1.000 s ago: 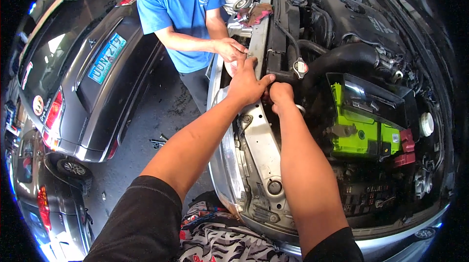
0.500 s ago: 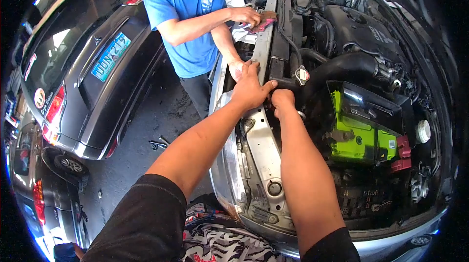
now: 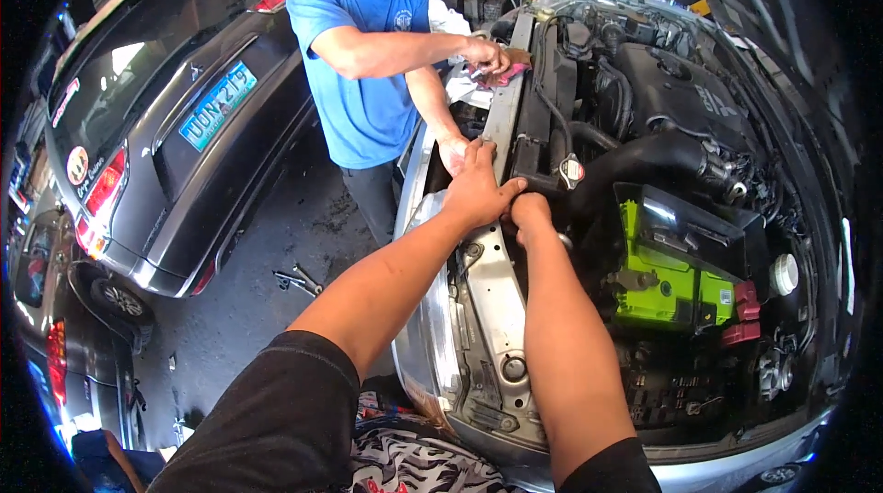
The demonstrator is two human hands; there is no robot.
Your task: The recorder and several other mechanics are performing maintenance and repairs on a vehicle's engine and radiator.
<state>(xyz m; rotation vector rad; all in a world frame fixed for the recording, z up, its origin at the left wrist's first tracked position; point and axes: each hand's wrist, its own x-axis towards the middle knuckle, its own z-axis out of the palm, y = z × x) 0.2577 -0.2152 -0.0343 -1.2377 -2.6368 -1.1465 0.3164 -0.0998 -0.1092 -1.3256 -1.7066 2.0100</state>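
**Both hands at the front panel of an open engine bay**

The left hand (image 3: 478, 189) lies flat over the silver front panel (image 3: 492, 309) of the car, fingers spread and thumb hooked toward the radiator side, its grip wrapped loosely over the panel's upper edge. The right hand (image 3: 532, 215) sits just beside it, touching the left thumb; it is curled into a fist and dips behind the panel, so whether its grip holds anything cannot be told. Both hands are close to the radiator cap (image 3: 571, 170), which stands just to their right, beside a thick black hose (image 3: 644, 157).

The panel runs from the near edge of the bay up to the far end, between the silver bumper (image 3: 423, 327) and the engine. Farther right sits a green battery (image 3: 662, 277) under a black cover.

Across the panel a person in a blue shirt (image 3: 363, 61) stands by the bumper. One of that person's hands (image 3: 485, 56) presses a pink rag (image 3: 506, 74) onto the far end of the panel; the other (image 3: 453, 153) rests low, just beyond the left hand.

On the floor to the left lie some tools (image 3: 296, 280), next to a dark car (image 3: 175, 134).
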